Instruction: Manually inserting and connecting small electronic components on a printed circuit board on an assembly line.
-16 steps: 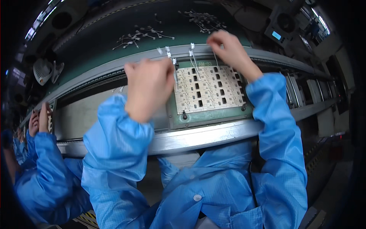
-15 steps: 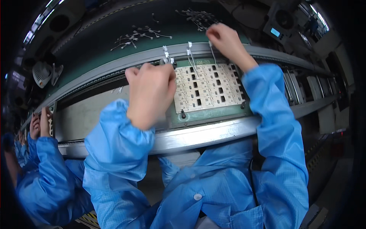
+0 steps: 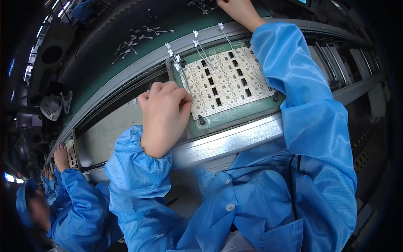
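A pale circuit board panel (image 3: 226,84) with rows of black parts lies on a green fixture plate (image 3: 235,120). My left hand (image 3: 164,117) is at its left edge, fingers curled in and thumb bent; anything between the fingertips is hidden. My right hand (image 3: 241,11) stretches to the far side, by a heap of small white-ended cables (image 3: 205,6). The top edge of the picture cuts off most of its fingers. From the far rail, thin white cables with plugs (image 3: 195,38) run down onto the panel, one (image 3: 227,37) further right and one (image 3: 178,66) along the panel's left side.
Loose cables (image 3: 135,40) lie on the green surface beyond the grey rail (image 3: 142,58). A metal rail (image 3: 235,139) borders the near side. At the left, another person in blue (image 3: 82,206) has a hand (image 3: 61,158) at a similar panel. A small white fan (image 3: 51,107) stands far left.
My view has shifted and tilted. My right hand has moved farther out toward the cable heap. My left hand has lowered along the panel's left edge. The co-worker's hand has moved to a panel.
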A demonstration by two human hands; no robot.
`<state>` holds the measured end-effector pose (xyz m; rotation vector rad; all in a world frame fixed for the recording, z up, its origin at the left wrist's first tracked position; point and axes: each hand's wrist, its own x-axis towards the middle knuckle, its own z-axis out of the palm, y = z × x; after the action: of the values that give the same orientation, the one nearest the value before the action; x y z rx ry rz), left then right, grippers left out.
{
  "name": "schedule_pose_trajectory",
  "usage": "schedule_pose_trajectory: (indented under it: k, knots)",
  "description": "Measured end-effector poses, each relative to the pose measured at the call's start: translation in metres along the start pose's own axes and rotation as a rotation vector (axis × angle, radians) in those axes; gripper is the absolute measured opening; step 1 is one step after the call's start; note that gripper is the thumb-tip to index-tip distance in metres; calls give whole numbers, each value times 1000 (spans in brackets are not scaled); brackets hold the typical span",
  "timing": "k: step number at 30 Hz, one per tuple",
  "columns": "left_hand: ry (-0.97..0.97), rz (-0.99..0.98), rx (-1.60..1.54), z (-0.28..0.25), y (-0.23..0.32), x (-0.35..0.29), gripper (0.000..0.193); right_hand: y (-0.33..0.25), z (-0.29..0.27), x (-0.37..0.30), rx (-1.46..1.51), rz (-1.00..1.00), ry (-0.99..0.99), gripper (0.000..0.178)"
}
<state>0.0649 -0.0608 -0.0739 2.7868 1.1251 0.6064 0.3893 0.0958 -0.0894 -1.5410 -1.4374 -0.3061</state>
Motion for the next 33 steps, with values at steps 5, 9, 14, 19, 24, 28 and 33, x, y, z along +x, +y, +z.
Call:
schedule_pose_trajectory:
  k: [5, 9, 14, 19, 24, 28, 33]
  knots:
    - [-48, -45, -58, -3, -2, -2, 7, -26, -40, -5, 196, 6, -39, 13]
    - [10, 72, 90, -11, 10, -17, 12, -54, -87, -25, 385, 32, -98, 15]
    - [-111, 65, 107, -18, -2, -18, 22, -67, -117, -65, 831, 146, -239, 17]
    - [228, -237, 210, -9, -111, 68, 17, -82, -112, -83, 479, -95, -396, 18]
    - [230, -320, 383, 21, -162, 88, 20, -96, -94, -115, 507, -95, -576, 15]
    - [286, -305, 339, 30, -188, 93, 23, -102, -91, -117, 398, -116, -728, 8]
    - [373, -389, 57, 38, -203, 100, 24, -95, -87, -125, 283, -342, -606, 7]
